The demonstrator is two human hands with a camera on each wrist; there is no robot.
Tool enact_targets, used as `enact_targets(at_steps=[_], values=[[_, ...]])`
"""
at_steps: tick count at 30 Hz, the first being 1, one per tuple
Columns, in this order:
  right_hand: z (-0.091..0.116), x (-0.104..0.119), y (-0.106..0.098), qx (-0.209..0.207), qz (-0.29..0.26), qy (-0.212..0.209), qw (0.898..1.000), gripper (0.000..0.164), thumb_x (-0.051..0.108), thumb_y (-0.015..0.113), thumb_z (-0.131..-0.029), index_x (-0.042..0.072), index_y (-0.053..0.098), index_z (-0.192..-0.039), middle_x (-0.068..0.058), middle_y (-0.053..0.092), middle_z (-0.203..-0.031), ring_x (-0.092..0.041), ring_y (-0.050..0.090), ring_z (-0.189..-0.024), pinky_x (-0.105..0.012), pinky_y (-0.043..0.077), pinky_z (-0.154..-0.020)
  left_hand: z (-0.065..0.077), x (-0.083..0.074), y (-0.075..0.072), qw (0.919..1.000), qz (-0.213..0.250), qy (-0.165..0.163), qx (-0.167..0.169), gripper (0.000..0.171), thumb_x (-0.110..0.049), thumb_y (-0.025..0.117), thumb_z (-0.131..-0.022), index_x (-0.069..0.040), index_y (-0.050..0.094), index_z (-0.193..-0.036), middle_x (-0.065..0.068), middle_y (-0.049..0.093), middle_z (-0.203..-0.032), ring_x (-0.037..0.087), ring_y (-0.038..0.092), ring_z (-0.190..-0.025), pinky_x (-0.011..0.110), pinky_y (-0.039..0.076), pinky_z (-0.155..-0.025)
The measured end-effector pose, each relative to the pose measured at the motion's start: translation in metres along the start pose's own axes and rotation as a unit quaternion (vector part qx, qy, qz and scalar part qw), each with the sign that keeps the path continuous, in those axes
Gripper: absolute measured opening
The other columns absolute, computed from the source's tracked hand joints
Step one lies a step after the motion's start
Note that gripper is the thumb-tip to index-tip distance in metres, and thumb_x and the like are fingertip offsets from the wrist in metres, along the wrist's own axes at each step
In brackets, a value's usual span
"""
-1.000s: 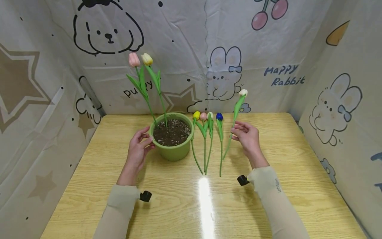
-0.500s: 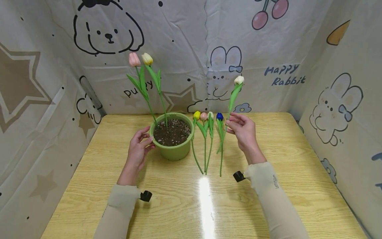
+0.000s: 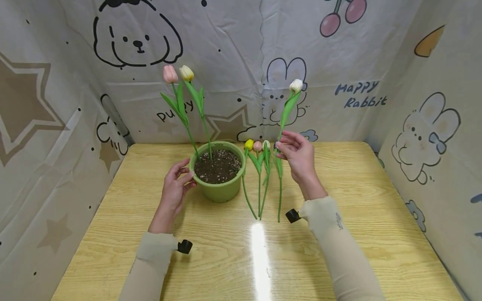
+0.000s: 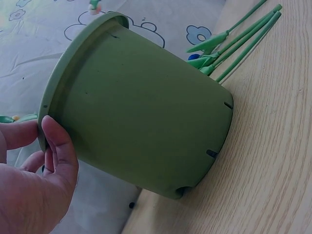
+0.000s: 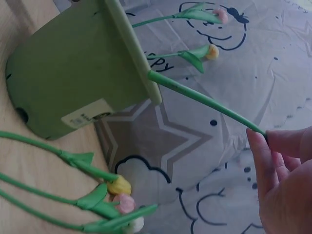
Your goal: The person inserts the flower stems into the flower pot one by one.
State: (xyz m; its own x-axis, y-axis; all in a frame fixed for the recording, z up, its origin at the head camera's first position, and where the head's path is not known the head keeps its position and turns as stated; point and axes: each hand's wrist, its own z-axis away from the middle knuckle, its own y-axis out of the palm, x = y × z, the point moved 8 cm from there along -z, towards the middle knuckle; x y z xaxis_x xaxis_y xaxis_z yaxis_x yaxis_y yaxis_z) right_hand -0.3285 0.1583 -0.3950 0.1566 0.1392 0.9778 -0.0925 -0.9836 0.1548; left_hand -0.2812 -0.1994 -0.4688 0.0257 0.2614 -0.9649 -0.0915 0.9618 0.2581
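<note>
My left hand [image 3: 175, 188] holds the rim of a green flowerpot [image 3: 222, 193], thumb on one side and fingers on the other. Dark soil [image 3: 216, 168] fills the pot, and a pink tulip [image 3: 170, 74] and a pale yellow tulip [image 3: 186, 73] stand upright in it. Between thumb and fingertips, my right hand [image 3: 301, 161] pinches the stem of a white tulip [image 3: 288, 109], bloom up and tilted right. Its lower stem [image 5: 204, 100] overlaps the pot's rim in the right wrist view. Below that hand lies a blue tulip [image 3: 280, 169], its bloom mostly hidden by the fingers.
Loose tulips lie side by side right of the pot: a yellow one [image 3: 249, 145], a pink one [image 3: 257, 146] and another white one [image 3: 266, 144]. The wooden table [image 3: 222, 267] meets a printed cloth backdrop [image 3: 226, 79] behind and at both sides.
My right hand has moved left and upward with the white tulip, from right of the blue tulip to over it. The left hand and the pot have stayed put.
</note>
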Motion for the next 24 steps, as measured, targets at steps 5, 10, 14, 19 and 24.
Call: enact_targets(at_steps=[5, 10, 14, 19, 24], values=[[-0.007, 0.009, 0.018, 0.003, -0.022, -0.027, 0.999, 0.041, -0.007, 0.071, -0.093, -0.005, 0.061, -0.133, -0.005, 0.066, -0.104, -0.009, 0.07, -0.083, -0.022, 0.063, -0.066, -0.001, 0.0, 0.0, 1.0, 0.001, -0.002, -0.003, 0.05, 0.003, 0.056, -0.103, -0.001, 0.044, -0.151, 0.0, 0.052, -0.106, 0.007, 0.062, -0.076, 0.017, 0.056, -0.066], [-0.012, 0.018, 0.04, 0.004, -0.034, -0.05, 0.998, 0.04, -0.009, 0.071, -0.092, -0.007, 0.061, -0.131, -0.002, 0.066, -0.102, -0.009, 0.069, -0.083, -0.022, 0.063, -0.065, 0.0, 0.001, -0.001, 1.0, 0.003, -0.003, -0.006, 0.051, 0.003, 0.057, -0.102, -0.001, 0.045, -0.151, 0.0, 0.053, -0.105, 0.007, 0.062, -0.076, 0.017, 0.056, -0.065], [-0.018, 0.023, 0.054, 0.001, -0.045, -0.073, 0.996, 0.039, -0.009, 0.071, -0.092, -0.007, 0.061, -0.13, -0.001, 0.067, -0.1, -0.009, 0.069, -0.083, -0.024, 0.064, -0.067, 0.0, 0.001, -0.001, 1.0, 0.005, -0.002, -0.005, 0.051, 0.003, 0.057, -0.102, -0.001, 0.044, -0.151, 0.0, 0.053, -0.105, 0.007, 0.062, -0.076, 0.016, 0.056, -0.065], [-0.026, 0.028, 0.07, -0.001, -0.05, -0.102, 0.994, 0.04, -0.008, 0.073, -0.092, -0.01, 0.06, -0.129, -0.005, 0.068, -0.101, -0.01, 0.069, -0.083, -0.024, 0.064, -0.066, -0.001, 0.002, -0.001, 0.9999, 0.007, -0.006, -0.004, 0.051, 0.004, 0.056, -0.103, -0.001, 0.044, -0.152, -0.001, 0.053, -0.104, 0.007, 0.062, -0.076, 0.016, 0.056, -0.065], [-0.033, 0.025, 0.088, 0.01, -0.051, -0.116, 0.992, 0.041, -0.008, 0.074, -0.091, -0.009, 0.061, -0.129, -0.007, 0.067, -0.103, -0.011, 0.068, -0.085, -0.028, 0.065, -0.068, -0.001, 0.001, -0.001, 0.9999, 0.009, -0.007, -0.008, 0.051, 0.006, 0.055, -0.102, 0.001, 0.044, -0.151, -0.001, 0.053, -0.103, 0.006, 0.062, -0.075, 0.016, 0.056, -0.065]])
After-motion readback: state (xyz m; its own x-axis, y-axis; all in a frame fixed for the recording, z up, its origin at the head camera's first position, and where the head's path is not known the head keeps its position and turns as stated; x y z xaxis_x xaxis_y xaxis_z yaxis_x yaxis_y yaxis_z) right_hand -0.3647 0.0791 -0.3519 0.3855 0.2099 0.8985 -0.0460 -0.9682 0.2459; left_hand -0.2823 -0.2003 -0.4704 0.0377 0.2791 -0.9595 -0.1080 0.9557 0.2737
